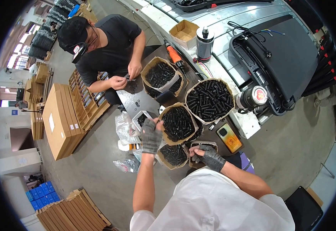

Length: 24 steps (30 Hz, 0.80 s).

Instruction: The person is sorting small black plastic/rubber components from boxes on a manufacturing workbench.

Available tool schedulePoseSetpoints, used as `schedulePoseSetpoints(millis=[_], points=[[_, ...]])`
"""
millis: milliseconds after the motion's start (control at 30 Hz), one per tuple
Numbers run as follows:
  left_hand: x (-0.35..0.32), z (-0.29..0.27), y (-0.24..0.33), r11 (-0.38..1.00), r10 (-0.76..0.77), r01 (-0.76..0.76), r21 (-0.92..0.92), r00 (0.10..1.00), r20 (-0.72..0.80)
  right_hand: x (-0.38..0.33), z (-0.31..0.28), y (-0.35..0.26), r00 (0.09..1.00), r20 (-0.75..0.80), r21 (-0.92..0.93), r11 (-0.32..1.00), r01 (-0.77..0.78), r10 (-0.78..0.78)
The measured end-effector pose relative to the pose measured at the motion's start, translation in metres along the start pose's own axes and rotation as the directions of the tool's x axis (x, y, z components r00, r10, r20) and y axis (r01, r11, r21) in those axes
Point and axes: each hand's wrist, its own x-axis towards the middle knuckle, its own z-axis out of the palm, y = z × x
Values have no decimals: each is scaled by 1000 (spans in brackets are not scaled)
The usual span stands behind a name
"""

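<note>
A factory floor, with a dark worktop (137,102) crowded with paper sacks of black bolts. My gloved left hand (151,135) is pinched shut on something small beside a small white box (141,118). My right hand (210,156), loosely curled, rests on the near sack (198,148). I judge sorting is underway. Across, a co-worker (110,46) fingers small parts.
</note>
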Motion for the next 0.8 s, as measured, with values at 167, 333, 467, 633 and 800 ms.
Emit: schedulePoseSetpoints(millis=[167, 333, 467, 633, 800], points=[[24, 16, -25, 969, -12, -3, 247, 998, 62, -8, -7, -6, 998, -63, 42, 999, -12, 14], [21, 31, -36, 968, -82, 63, 244, 994, 67, -11, -13, -2, 995, -95, -12, 1000, 26, -27], [21, 35, -37, 978, -53, 43, 205, 998, 43, -10, -11, -1, 994, -106, 14, 1000, 15, -14], [25, 31, -36, 979, -168, 162, 121, 985, 37, -10, -12, -2, 994, -106, 42, 999, -2, 6], [27, 25, -32, 984, -175, 172, 38, 983, 63, -11, -13, 0, 994, -100, 13, 999, 42, -40]])
